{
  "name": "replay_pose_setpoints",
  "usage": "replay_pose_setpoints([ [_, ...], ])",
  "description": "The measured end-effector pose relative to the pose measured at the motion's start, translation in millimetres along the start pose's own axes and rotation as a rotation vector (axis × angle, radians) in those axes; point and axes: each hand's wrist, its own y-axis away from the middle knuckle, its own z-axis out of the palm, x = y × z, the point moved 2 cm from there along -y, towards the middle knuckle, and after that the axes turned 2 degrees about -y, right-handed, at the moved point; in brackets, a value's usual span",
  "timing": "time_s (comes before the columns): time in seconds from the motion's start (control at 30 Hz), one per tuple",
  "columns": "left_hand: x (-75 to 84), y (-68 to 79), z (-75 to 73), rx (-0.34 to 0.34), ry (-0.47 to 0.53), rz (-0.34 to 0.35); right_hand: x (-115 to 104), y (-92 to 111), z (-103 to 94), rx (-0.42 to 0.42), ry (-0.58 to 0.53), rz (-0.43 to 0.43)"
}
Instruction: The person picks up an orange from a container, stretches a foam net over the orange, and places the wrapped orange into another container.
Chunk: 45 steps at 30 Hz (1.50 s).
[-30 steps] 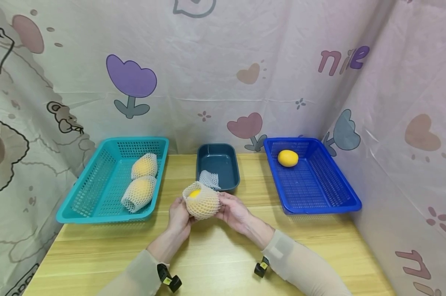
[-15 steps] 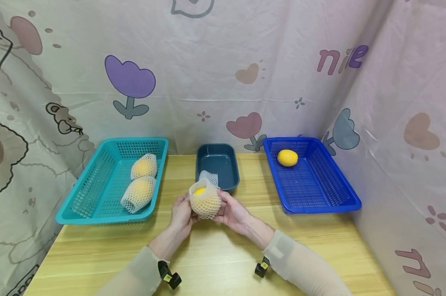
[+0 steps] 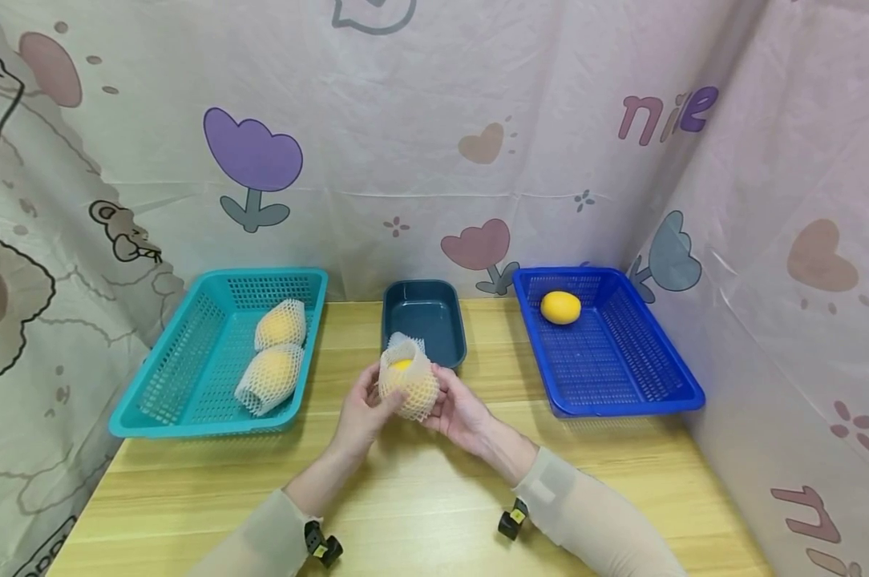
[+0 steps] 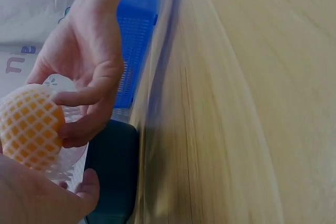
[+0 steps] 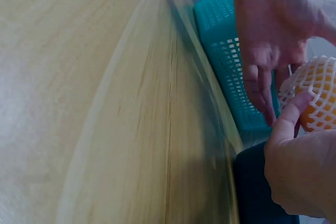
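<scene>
Above the table, in front of the small dark teal tray (image 3: 445, 316), both hands hold a lemon in a white foam net (image 3: 414, 391). Yellow skin shows through the net's open top end. My left hand (image 3: 362, 413) grips its left side, thumb across the front. On the other side, the fingers of my right hand (image 3: 465, 413) pinch the net low down; the left wrist view shows those fingertips (image 4: 73, 129) against it. In the right wrist view the netted lemon (image 5: 320, 90) is cut off by the frame edge. A loose foam net (image 3: 406, 342) lies partly hidden in the tray.
A turquoise basket (image 3: 211, 353) at left holds two netted fruits (image 3: 279, 324). At right stands a blue basket (image 3: 608, 344) with one bare lemon (image 3: 560, 308). Patterned cloth (image 3: 406, 144) hangs behind the wooden table (image 3: 434, 497).
Both hands have shifted the netted lemon slightly right and turned it more upright. My left thumb has come round to its front. The baskets and tray stand as before.
</scene>
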Motion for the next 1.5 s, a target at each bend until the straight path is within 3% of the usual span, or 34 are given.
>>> replay_pose_setpoints([
  [0.1, -0.9, -0.1, 2.0, -0.029, -0.047, 0.065, -1, 1, -0.1, -0.02, -0.015, 0.003],
  [0.27, -2.1, -1.5, 5.0, -0.041, -0.058, 0.11, 0, 2, 0.7, -0.059, -0.038, 0.013],
  [0.57, -3.5, -0.9, 3.8, 0.001, -0.119, 0.071, 1, 4, 1.6, -0.053, -0.055, 0.032],
  [1.13, -3.7, 3.5, -3.3, 0.038, -0.137, 0.099, -1, 8, 9.4, -0.054, 0.031, 0.009],
  [1.5, 3.7, 3.6, -2.9, 0.048, 0.017, 0.156, -3, 7, 13.1, -0.085, 0.049, -0.007],
])
